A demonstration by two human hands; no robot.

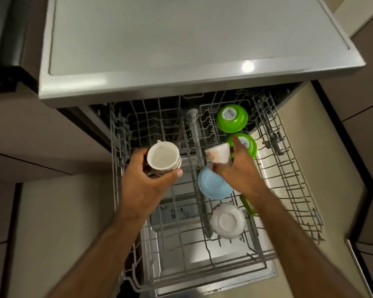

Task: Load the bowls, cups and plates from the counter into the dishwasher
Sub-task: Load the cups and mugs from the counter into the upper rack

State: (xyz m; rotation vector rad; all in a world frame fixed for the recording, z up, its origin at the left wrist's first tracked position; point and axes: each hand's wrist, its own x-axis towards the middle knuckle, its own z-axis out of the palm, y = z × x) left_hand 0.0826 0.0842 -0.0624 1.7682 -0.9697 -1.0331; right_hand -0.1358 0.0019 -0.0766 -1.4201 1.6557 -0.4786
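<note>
The wire rack (289, 179) stands pulled out from under the grey bench (181, 39). Its right-hand side holds four bowls turned bottom up: a far green bowl (232, 118), a near green bowl (247, 145) just beside it, a blue bowl (213, 186) and a white bowl (227, 220) nearest the person. Above the rack's left side, the left hand (146, 186) wraps its fingers and thumb round an empty white cup (163, 157), mouth facing up. The right hand (239, 168) grips a small cup (219, 152), blurred, above the blue bowl.
</note>
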